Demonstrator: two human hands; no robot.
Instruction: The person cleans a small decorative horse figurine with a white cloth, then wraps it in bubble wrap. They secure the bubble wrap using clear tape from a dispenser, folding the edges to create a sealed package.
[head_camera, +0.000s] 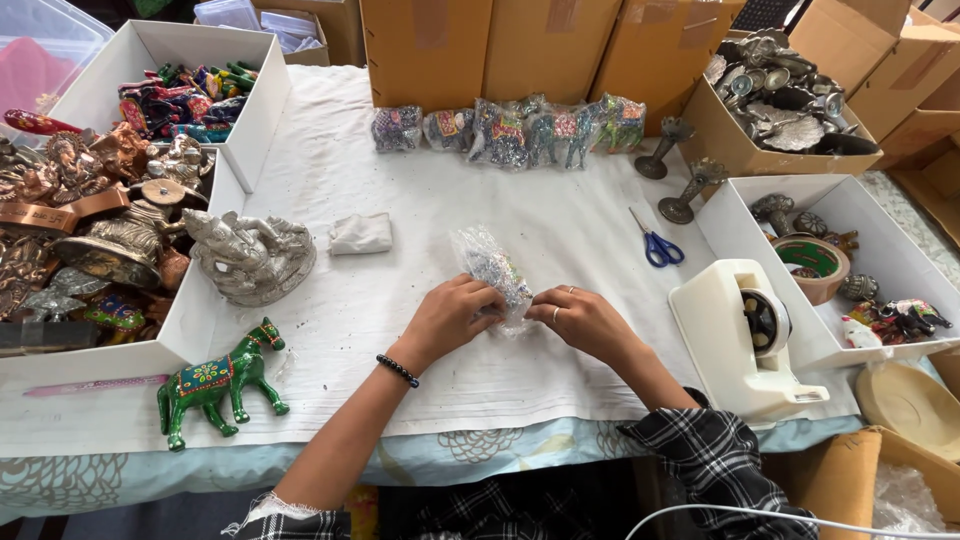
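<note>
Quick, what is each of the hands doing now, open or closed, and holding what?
Left hand: closed on the clear plastic-wrapped figurine, gripping its lower end.
Right hand: closed, fingers pinching the same wrapped figurine from the other side.

A desk (330, 170) under a white cloth (560, 230) carries a green horse figurine (215, 383), a silver statue (250, 256), wrapped figurines (510, 130), blue scissors (655, 243), a tape dispenser (745, 335), two metal stands (680, 180), and white boxes (860, 240).
</note>
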